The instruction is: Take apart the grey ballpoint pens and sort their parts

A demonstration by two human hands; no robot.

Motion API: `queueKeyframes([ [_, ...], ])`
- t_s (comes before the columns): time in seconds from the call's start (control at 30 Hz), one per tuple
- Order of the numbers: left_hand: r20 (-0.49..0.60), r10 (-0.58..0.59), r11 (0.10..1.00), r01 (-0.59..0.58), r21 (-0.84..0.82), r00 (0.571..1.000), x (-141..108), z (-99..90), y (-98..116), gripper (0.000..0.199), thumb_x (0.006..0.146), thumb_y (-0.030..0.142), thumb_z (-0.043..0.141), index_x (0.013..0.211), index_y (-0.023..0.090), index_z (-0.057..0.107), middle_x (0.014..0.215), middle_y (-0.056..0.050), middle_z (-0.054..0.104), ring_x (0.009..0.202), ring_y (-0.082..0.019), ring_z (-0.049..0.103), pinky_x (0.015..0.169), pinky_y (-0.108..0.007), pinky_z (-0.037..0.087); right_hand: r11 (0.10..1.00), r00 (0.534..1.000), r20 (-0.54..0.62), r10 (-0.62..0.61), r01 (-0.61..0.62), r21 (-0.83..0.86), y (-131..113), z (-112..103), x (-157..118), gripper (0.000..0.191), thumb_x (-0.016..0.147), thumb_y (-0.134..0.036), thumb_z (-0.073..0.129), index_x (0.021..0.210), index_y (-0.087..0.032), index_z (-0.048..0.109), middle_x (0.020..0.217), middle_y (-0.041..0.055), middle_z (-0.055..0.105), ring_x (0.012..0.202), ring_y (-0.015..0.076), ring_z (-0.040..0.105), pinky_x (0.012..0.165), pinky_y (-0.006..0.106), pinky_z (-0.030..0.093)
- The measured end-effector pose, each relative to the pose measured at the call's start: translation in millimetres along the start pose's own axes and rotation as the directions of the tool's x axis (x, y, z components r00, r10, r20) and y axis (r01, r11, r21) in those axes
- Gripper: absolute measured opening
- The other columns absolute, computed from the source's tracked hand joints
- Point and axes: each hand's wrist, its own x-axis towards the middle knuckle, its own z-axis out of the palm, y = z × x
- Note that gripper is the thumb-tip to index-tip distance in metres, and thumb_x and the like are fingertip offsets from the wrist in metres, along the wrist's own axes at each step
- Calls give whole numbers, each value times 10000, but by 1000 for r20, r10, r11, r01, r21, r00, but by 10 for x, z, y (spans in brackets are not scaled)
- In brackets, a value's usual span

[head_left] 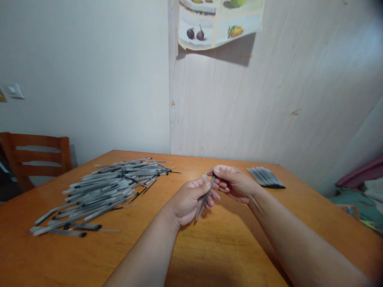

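Note:
My left hand is closed around a grey translucent pen that slants up and to the right above the table. At the pen's dark upper end, the thumb and fingers of my right hand are pinched together. A small pale tip shows by my left thumb; what it belongs to is unclear. To the left lies a large loose pile of grey pens with black ends, thin rods among them. Beyond my right hand, several similar pens lie side by side in a neat row, black ends toward me.
Everything lies on an orange-brown wooden table that reaches to the wall. A wooden chair stands at the left. A fruit poster hangs on the wall, and folded fabric shows beyond the table at the right.

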Motion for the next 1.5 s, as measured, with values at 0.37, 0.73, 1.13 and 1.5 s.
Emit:
queueKeyframes([
  [0.37, -90, 34, 998, -37, -41, 995, 53, 22, -94, 313, 835, 432, 684, 939, 142, 630, 823, -66, 689, 634, -100, 607, 622, -215, 424, 983, 975, -144, -169, 156, -97, 80, 153, 59, 400, 743, -525, 760, 734, -195, 536, 608, -32, 572, 512, 91, 460, 500, 232, 343],
  [0.73, -272, 200, 955, -125, 269, 941, 116, 49, -132, 257, 850, 393, 640, 934, 152, 609, 822, -54, 665, 651, -114, 574, 640, -253, 425, 957, 909, -326, -259, 197, -210, 195, 288, 110, 411, 750, -571, 727, 697, -216, 527, 516, -50, 491, 448, 90, 398, 445, 235, 319],
  [1.13, -236, 196, 952, -127, 278, 952, 118, 4, -128, 256, 858, 382, 625, 979, 159, 597, 859, -47, 659, 664, -100, 553, 622, -231, 397, 994, 987, -139, -75, 84, 63, 73, 99, 89, 306, 816, -415, 689, 932, -132, 684, 649, -14, 554, 479, 57, 371, 400, 205, 218],
  [1.5, -260, 253, 913, -141, 384, 932, 144, -16, -168, 181, 850, 325, 626, 934, 172, 578, 791, -18, 629, 682, -110, 547, 654, -234, 411, 958, 987, -99, -128, 98, -271, -14, 14, 38, 276, 796, -412, 727, 831, -161, 616, 670, -8, 615, 540, 81, 495, 518, 229, 372],
])
